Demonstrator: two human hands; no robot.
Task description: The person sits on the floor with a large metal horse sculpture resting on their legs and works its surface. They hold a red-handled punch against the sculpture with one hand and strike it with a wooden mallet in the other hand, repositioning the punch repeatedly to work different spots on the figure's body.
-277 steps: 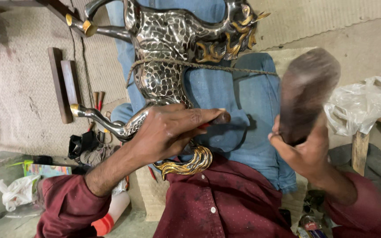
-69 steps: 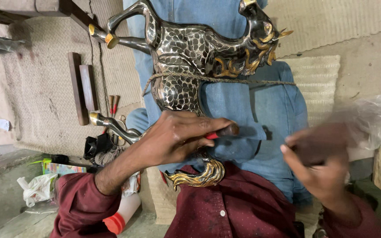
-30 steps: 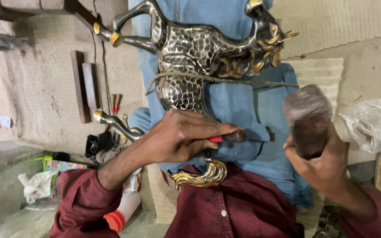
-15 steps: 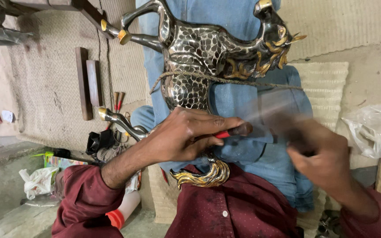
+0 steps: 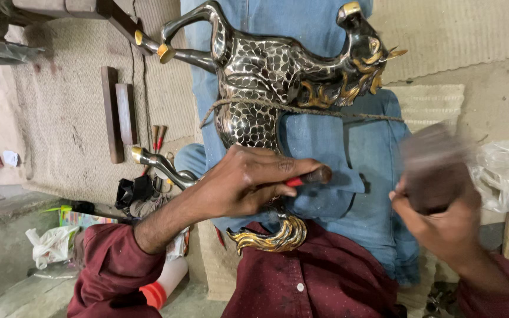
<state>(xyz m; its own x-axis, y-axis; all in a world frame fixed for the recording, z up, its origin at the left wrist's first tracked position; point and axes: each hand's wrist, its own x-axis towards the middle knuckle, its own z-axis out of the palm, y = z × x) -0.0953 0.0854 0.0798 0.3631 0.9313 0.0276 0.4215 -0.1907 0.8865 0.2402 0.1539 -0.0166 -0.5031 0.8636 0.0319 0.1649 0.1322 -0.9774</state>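
Left hand (image 5: pixel 248 185) rests on the flank of the metal horse figure (image 5: pixel 266 88), fingers closed around a red-handled chisel (image 5: pixel 307 176) whose tip lies against the figure. Right hand (image 5: pixel 437 218) is clamped on a dark wooden mallet (image 5: pixel 434 168), blurred, held off to the right of the chisel. Horse figure lies across the blue-clad lap (image 5: pixel 337 153), tied down by a cord (image 5: pixel 301 109). Its golden tail (image 5: pixel 272 238) curls just below the left hand.

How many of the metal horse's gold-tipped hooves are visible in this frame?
3. Two gold hooves sit side by side at upper left on the raised legs; a third lies lower left, beside the left hand. A fourth may be hidden behind that hand.
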